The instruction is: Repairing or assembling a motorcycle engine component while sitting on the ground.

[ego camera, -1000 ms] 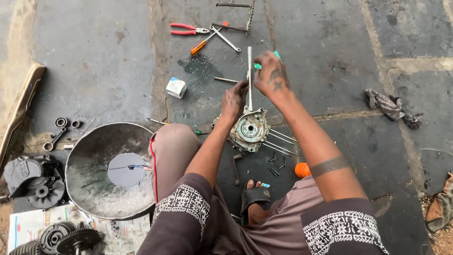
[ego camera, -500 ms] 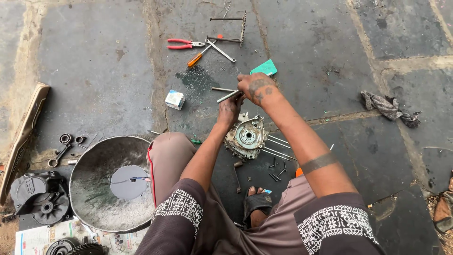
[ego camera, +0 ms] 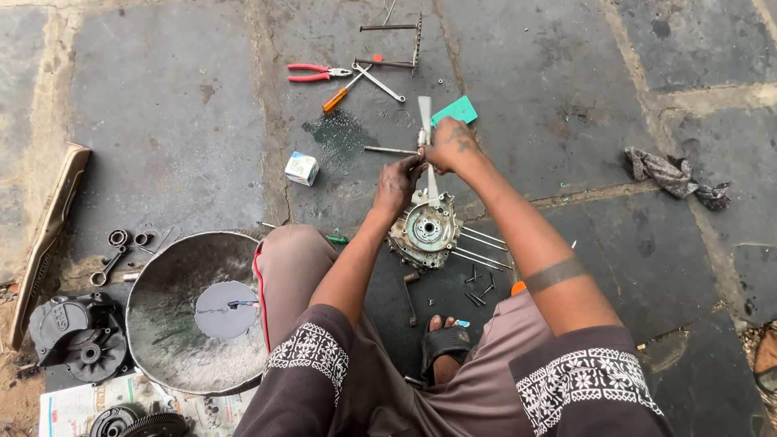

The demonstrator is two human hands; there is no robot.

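Note:
A round metal engine casing with long studs sticking out to its right lies on the stone floor between my knees. My right hand grips a long flat metal tool that stands upright over the casing. My left hand, dark with grease, is closed around the lower part of the same tool just above the casing. A green card lies just behind my right hand.
Red pliers, an orange-handled screwdriver and metal rods lie ahead. A small white box sits left of the casing. A steel basin, engine parts and a spanner are at left. A rag lies right.
My right hand dropped low over the casing half a second ago, then rose again with the flat tool upright. The view shifted slightly. My left hand stayed by the casing.

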